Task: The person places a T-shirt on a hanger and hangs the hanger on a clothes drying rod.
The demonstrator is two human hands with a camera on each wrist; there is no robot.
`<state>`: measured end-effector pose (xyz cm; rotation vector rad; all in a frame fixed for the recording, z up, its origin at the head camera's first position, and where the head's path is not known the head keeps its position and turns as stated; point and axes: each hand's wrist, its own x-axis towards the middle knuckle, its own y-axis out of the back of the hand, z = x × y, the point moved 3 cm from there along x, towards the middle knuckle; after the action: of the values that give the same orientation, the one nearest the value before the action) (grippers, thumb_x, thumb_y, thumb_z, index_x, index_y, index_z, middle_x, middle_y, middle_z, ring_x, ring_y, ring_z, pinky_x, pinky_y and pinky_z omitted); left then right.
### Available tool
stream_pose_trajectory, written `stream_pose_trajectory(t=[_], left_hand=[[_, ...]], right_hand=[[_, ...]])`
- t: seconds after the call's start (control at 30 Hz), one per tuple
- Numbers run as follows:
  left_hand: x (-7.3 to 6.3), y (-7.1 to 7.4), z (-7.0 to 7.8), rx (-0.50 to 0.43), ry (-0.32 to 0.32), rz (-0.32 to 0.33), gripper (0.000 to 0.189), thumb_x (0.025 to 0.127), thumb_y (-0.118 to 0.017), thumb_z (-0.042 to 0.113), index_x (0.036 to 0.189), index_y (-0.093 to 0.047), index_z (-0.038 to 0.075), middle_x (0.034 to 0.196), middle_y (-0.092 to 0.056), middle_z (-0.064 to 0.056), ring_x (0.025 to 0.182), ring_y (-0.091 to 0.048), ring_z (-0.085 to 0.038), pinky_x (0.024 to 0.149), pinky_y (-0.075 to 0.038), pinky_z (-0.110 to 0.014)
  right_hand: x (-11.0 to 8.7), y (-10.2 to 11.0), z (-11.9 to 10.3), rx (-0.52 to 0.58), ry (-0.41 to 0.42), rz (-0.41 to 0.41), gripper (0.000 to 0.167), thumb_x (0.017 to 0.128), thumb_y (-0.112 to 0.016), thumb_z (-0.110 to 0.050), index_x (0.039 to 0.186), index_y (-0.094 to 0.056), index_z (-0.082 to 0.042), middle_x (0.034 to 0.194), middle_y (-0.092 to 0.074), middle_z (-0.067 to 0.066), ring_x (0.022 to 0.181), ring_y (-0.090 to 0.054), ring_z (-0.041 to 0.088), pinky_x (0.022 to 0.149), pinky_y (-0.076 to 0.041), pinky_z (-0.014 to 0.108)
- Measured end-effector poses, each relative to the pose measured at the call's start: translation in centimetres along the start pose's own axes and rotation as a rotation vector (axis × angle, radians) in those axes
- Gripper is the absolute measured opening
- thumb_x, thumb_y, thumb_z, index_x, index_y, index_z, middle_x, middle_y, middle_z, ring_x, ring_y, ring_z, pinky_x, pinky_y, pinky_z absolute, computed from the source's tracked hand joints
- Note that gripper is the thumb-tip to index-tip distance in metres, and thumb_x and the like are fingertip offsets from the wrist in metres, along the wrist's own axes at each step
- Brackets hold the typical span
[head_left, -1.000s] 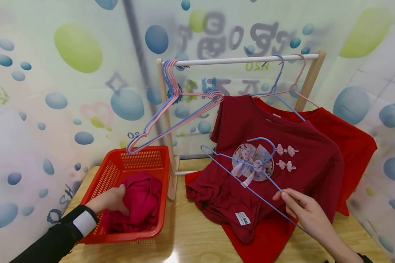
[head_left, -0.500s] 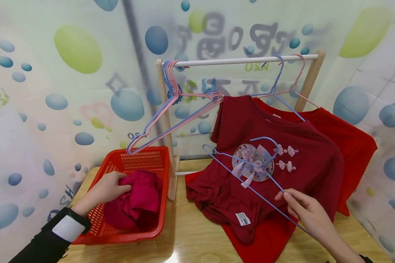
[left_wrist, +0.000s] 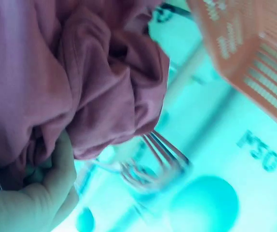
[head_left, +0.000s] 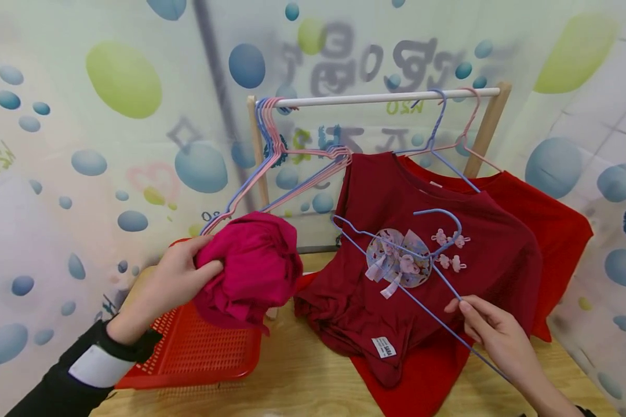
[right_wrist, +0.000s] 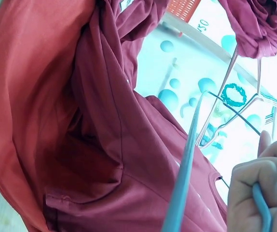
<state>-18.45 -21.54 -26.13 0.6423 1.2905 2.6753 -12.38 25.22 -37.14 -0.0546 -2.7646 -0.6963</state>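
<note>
A bunched magenta garment (head_left: 250,266) hangs in the air, gripped by my left hand (head_left: 172,278) over the red plastic basket (head_left: 203,341). Its folds hide what kind of garment it is. In the left wrist view the thumb presses into the magenta cloth (left_wrist: 100,92). My right hand (head_left: 492,327) pinches one arm of a blue hanger (head_left: 446,281), its hook pointing up. That hanger is held in front of a dark red T-shirt (head_left: 448,214) with a round bow print. In the right wrist view, fingers (right_wrist: 261,179) curl round the blue wire.
A rack with a white rail (head_left: 355,98) stands behind. Several pink and blue hangers (head_left: 271,150) hang at its left end. A bright red shirt (head_left: 558,231) hangs behind the dark red one. The wooden table (head_left: 308,370) lies beneath.
My left hand has lifted the magenta garment up out of the basket and moved it to the right. The right hand and blue hanger have shifted slightly right.
</note>
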Motion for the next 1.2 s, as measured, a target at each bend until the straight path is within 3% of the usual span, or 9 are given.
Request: stream_pose_trajectory(t=[0.13,0.27,0.4,0.5,0.67,0.83,1.07,1.2], left_hand=[[1.3,-2.1,1.7,-0.057,-0.066,0.006,0.019,0.084,-0.060,0.007,0.102,-0.063,0.012,0.073,-0.056,-0.001,0.060,-0.049,-0.012,0.052,-0.041,-0.025],[2.4,-4.9,3.0,-0.105,-0.112,-0.058,0.013,0.083,-0.061,0.008,0.096,-0.062,0.013,0.074,-0.054,0.000,0.062,-0.048,-0.013,0.054,-0.041,-0.025],[3.4,-7.8,3.6,-0.086,-0.146,-0.131,0.011,0.083,-0.062,0.010,0.094,-0.061,0.010,0.075,-0.054,0.000,0.064,-0.048,-0.012,0.058,-0.042,-0.025],[3.8,-9.9,3.5,-0.047,-0.147,-0.195,0.019,0.083,-0.062,0.011,0.101,-0.062,0.007,0.080,-0.055,0.000,0.067,-0.048,-0.011,0.059,-0.041,-0.024],[4.3,-12.7,2.4,-0.003,-0.096,-0.302,0.022,0.082,-0.063,0.009,0.103,-0.061,0.005,0.075,-0.052,0.000,0.062,-0.045,-0.011,0.054,-0.037,-0.024],[4.4,-14.5,1.2,0.038,-0.018,-0.340,0.028,0.081,-0.072,0.012,0.105,-0.061,0.004,0.085,-0.061,-0.002,0.072,-0.053,-0.014,0.064,-0.045,-0.029],[4.6,-15.4,0.2,0.054,0.106,-0.418,0.059,0.068,-0.086,0.022,0.115,-0.057,-0.001,0.096,-0.065,-0.009,0.087,-0.061,-0.020,0.077,-0.050,-0.035],[4.8,-15.3,0.0,-0.022,0.157,-0.467,0.080,0.063,-0.089,0.024,0.127,-0.050,-0.003,0.107,-0.064,-0.010,0.098,-0.060,-0.022,0.085,-0.049,-0.038]], right_hand=[[-0.1,0.4,0.0,0.023,0.005,0.018,0.021,0.102,-0.042,-0.013,0.103,-0.060,-0.001,0.058,-0.037,0.002,0.052,-0.035,0.021,0.043,-0.030,0.031],[-0.1,0.8,0.0,0.029,0.005,0.029,0.021,0.101,-0.042,-0.012,0.102,-0.060,0.000,0.058,-0.037,0.002,0.051,-0.036,0.020,0.044,-0.031,0.031],[-0.1,1.1,0.0,0.018,-0.007,0.039,0.021,0.101,-0.042,-0.013,0.103,-0.060,-0.001,0.058,-0.038,0.002,0.050,-0.036,0.019,0.045,-0.031,0.030],[-0.2,1.1,0.1,0.021,-0.020,0.034,0.022,0.102,-0.042,-0.014,0.103,-0.059,-0.001,0.058,-0.037,0.002,0.051,-0.036,0.019,0.044,-0.031,0.030],[-0.4,1.1,0.1,0.052,-0.042,0.016,0.022,0.102,-0.042,-0.014,0.104,-0.059,0.000,0.058,-0.037,0.002,0.052,-0.036,0.022,0.044,-0.030,0.032],[-0.5,1.0,0.1,0.046,-0.038,0.011,0.022,0.102,-0.042,-0.014,0.104,-0.059,0.000,0.059,-0.038,0.002,0.051,-0.037,0.021,0.046,-0.031,0.032],[-0.4,0.8,0.2,0.052,-0.018,0.008,0.022,0.102,-0.041,-0.012,0.102,-0.059,0.001,0.058,-0.037,0.002,0.051,-0.036,0.021,0.047,-0.032,0.032],[-0.5,0.7,0.3,0.046,-0.014,0.008,0.022,0.102,-0.041,-0.013,0.102,-0.059,0.001,0.058,-0.037,0.002,0.052,-0.036,0.021,0.048,-0.032,0.031]])
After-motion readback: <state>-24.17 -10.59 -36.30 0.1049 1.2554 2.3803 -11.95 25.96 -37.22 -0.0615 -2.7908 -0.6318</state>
